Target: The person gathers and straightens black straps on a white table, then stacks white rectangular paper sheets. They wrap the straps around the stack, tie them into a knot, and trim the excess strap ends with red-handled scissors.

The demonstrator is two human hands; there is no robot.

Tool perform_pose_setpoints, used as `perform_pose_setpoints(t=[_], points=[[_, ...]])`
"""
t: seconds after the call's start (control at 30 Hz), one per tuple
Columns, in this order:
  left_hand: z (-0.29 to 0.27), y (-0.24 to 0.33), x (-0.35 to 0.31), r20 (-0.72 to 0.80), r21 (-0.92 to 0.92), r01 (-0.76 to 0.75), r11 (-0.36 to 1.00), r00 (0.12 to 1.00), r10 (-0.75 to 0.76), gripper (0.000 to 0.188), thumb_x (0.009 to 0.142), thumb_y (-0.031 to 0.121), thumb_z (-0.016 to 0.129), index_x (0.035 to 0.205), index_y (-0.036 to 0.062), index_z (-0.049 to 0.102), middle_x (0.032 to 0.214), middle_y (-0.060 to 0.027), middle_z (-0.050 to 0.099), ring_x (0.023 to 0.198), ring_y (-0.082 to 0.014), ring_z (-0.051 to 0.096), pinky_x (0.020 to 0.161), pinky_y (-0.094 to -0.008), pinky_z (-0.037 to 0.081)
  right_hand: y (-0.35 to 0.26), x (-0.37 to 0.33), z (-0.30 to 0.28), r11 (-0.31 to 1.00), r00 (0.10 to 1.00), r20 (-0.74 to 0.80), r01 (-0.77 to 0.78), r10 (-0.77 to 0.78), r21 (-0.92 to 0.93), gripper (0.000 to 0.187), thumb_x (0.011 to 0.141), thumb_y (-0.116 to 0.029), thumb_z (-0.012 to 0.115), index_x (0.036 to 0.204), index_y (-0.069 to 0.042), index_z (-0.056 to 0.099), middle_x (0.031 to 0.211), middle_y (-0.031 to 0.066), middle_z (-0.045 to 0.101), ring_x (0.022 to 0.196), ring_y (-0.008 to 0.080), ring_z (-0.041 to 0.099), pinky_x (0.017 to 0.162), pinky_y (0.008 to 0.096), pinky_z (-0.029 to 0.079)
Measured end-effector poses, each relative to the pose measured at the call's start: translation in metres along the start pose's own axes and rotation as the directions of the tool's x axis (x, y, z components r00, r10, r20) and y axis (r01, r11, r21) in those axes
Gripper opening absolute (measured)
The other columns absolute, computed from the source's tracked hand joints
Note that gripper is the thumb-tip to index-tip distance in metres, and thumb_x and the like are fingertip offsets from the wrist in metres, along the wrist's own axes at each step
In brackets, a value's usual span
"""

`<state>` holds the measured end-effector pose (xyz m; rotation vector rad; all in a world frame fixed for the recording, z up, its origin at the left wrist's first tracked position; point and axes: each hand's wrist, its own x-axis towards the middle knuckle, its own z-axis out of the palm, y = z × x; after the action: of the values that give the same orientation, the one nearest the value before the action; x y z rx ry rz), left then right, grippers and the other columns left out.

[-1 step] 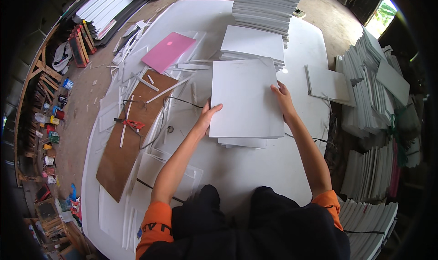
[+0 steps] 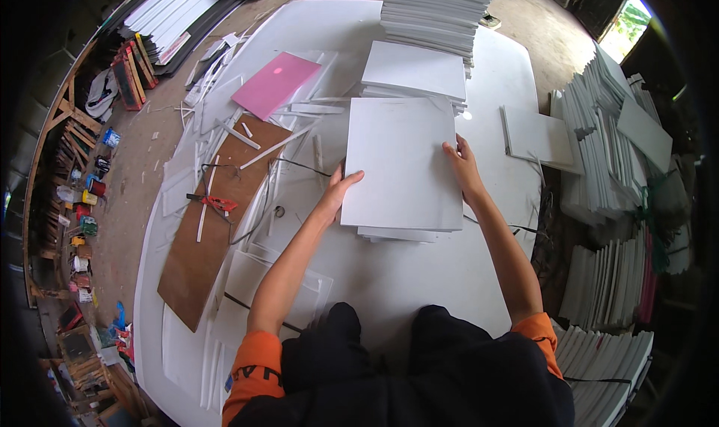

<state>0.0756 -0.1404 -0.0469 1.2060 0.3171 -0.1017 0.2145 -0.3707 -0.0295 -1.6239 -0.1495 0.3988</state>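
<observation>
Left hand [image 2: 339,190], its sleeve [image 2: 260,350] lettered, and right hand [image 2: 465,171] hold a white panel [image 2: 401,169].

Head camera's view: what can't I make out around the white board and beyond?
All in the head view:
Whatever part of the left fingers and right fingers lies beneath the white board: hidden by it.
Lower white sheets: mostly hidden by that board.
Tall stack: its top is cut off by the upper edge.
Small containers: contents too small to tell.
</observation>
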Motion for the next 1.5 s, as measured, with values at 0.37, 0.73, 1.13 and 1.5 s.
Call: perform_pose_setpoints(t=[0.37,0.73,1.13,1.5], points=[[-0.007,-0.053,0.015,-0.037,0.238,-0.075,0.968,0.996,0.086,0.075,0.076,0.005,0.054,0.132,0.0017,0.004,0.133,-0.0133,0.02,0.123,-0.0211,0.02,0.1,-0.0316,0.018,0.083,-0.01,0.011,0.889,0.989,-0.136,-0.011,-0.058,-0.458,0.054,0.082,-0.019,0.05,0.126,0.002,0.025,0.111,0.0263,0.034,0.099,0.0367,0.042,0.088,0.0393,0.034],[-0.025,0.02,0.11,-0.011,0.804,-0.204,0.559,0.934,0.357,0.084,0.077,0.041,0.054,0.129,-0.0053,0.008,0.133,-0.0261,0.011,0.125,-0.0345,0.013,0.102,-0.0382,0.014,0.046,0.096,-0.053,0.962,0.961,-0.265,0.006,-0.081,-0.274,0.047,0.086,-0.026,0.043,0.123,0.001,0.033,0.125,0.0189,0.031,0.109,0.026,0.039,0.093,0.0354,0.031],[-0.007,0.047,0.264,-0.284,0.899,0.091,0.428,0.866,0.412,0.085,0.071,0.049,0.055,0.125,-0.0072,0.023,0.124,-0.0228,0.023,0.114,-0.0408,0.021,0.094,-0.0458,0.026,-0.005,0.185,-0.011,0.882,0.82,-0.554,-0.359,0.142,-0.305,0.052,0.075,-0.017,0.053,0.109,0.008,0.023,0.114,0.0289,0.025,0.107,0.039,0.028,0.088,0.0448,0.032],[-0.003,0.072,0.211,-0.271,0.687,-0.116,0.717,0.875,0.401,0.078,0.075,0.049,0.052,0.125,-0.0051,0.025,0.126,-0.0238,0.026,0.12,-0.0309,0.023,0.097,-0.0374,0.024,-0.05,0.18,-0.032,0.945,0.885,-0.461,0.095,0.064,0.314,0.033,0.074,-0.016,0.06,0.094,0.009,0.049,0.09,0.0156,0.053,0.078,0.0226,0.054,0.067,0.0285,0.049]])
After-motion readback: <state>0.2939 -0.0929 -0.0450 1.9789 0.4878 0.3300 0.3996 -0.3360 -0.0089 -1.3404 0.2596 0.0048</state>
